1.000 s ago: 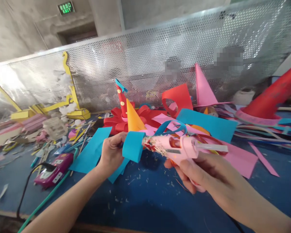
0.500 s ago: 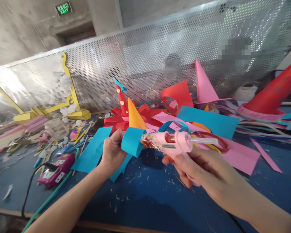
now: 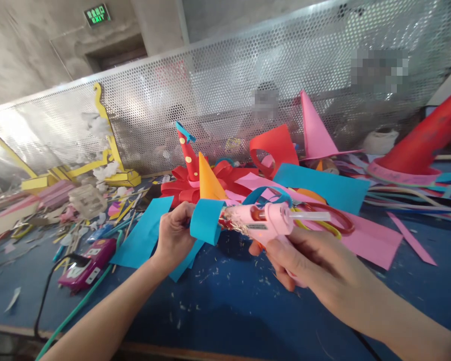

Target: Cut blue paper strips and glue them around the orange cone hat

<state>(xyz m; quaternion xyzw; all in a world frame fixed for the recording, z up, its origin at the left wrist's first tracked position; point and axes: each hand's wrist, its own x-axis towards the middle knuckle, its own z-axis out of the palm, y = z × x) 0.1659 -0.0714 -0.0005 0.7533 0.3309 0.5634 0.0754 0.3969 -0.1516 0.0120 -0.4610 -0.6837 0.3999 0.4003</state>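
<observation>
My left hand pinches the left side of a curled blue strip, bent into a loop above the table. In my right hand is a pink hot glue gun, with a clear glue stick poking out of its back. Dried glue strings cover its nozzle, which points left and meets the right edge of the loop; whether it touches inside is hidden. Behind the loop stands an orange cone. A flat blue sheet lies left of my left hand.
A purple power strip with cables sits at left. Farther back are a red dotted cone, a pink cone, a blue sheet, pink sheets and a big red cone hat. Behind runs a perforated metal screen.
The glue gun and my right hand have shifted a little left and up. My left hand keeps its hold on the blue loop, nearly in place. The view has tilted slightly.
</observation>
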